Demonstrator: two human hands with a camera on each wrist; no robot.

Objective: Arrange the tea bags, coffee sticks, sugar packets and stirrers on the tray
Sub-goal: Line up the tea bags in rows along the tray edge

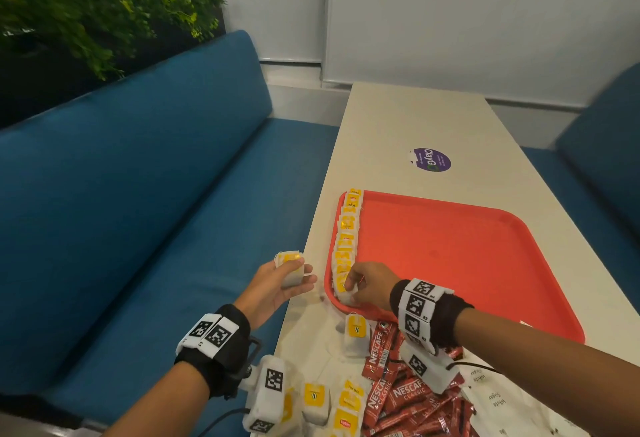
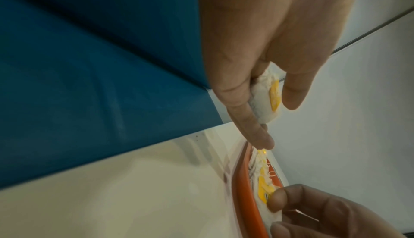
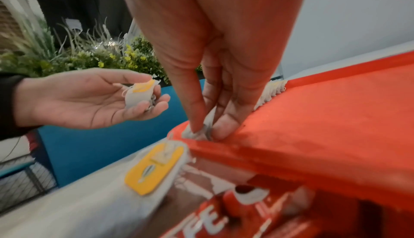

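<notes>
A red tray (image 1: 450,256) lies on the cream table, with a row of yellow-tagged tea bags (image 1: 346,239) standing along its left rim. My right hand (image 1: 363,286) pinches the nearest tea bag (image 3: 207,123) of that row at the tray's near left corner (image 3: 179,132). My left hand (image 1: 287,279) hovers just left of the table edge, palm up, holding a small stack of tea bags (image 1: 290,268) between thumb and fingers (image 3: 143,107). Loose tea bags (image 1: 355,336), red Nescafe coffee sticks (image 1: 408,398) and white sugar packets (image 1: 491,398) lie near the table's front.
A blue bench seat (image 1: 156,211) runs along the table's left, with green plants (image 1: 86,10) behind its backrest. A purple sticker (image 1: 431,160) sits on the table (image 1: 415,117) beyond the tray. Another blue seat (image 1: 602,159) stands at the right.
</notes>
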